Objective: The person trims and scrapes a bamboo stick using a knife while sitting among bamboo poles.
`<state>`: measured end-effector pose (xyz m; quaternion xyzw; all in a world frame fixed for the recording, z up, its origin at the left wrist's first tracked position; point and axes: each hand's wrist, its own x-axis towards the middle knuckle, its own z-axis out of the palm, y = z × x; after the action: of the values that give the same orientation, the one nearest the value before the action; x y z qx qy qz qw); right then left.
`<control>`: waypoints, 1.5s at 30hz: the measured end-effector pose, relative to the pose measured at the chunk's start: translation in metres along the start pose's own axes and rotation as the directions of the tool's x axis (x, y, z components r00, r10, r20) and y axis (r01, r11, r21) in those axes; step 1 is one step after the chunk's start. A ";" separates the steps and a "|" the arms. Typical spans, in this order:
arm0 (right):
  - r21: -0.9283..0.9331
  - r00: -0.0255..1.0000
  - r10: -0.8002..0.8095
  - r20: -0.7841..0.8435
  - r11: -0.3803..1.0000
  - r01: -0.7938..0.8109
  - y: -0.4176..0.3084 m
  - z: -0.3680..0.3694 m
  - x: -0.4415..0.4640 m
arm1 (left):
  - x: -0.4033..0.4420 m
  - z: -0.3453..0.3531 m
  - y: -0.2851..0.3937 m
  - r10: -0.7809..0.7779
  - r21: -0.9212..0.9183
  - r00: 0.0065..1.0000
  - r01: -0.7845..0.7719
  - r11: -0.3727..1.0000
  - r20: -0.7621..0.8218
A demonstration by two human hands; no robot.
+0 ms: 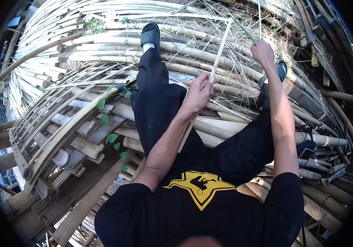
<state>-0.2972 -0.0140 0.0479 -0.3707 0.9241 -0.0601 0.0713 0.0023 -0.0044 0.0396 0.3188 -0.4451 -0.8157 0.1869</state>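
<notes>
My left hand point(199, 92) is closed around a long, thin bamboo strip point(222, 47). The strip slants from my lap up to the far side, where its end lies near a thin dark blade. My right hand point(263, 53) is closed at the near end of that knife point(248, 35), whose handle is hidden in my fist. The blade points away and to the left, close to the strip's far end; I cannot tell whether they touch. Loose pale shavings point(242, 76) are scattered beneath both hands.
Many bamboo poles point(193, 51) lie in rows on the ground ahead, under my sandalled feet. To the left stands a slatted bamboo frame point(81, 127) with a green vine point(111, 138) across it. More stacked poles point(324, 201) are at the right.
</notes>
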 end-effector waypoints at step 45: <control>0.062 0.880 -0.446 0.164 0.895 0.442 -0.062 0.009 -0.107 | 0.031 -0.004 -0.017 0.194 0.182 0.971 -0.167 0.969 -0.143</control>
<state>-0.1774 0.0151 0.0583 -0.5755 0.8039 -0.0525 0.1403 -0.0177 -0.0163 0.0130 0.3556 -0.5233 -0.7267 0.2677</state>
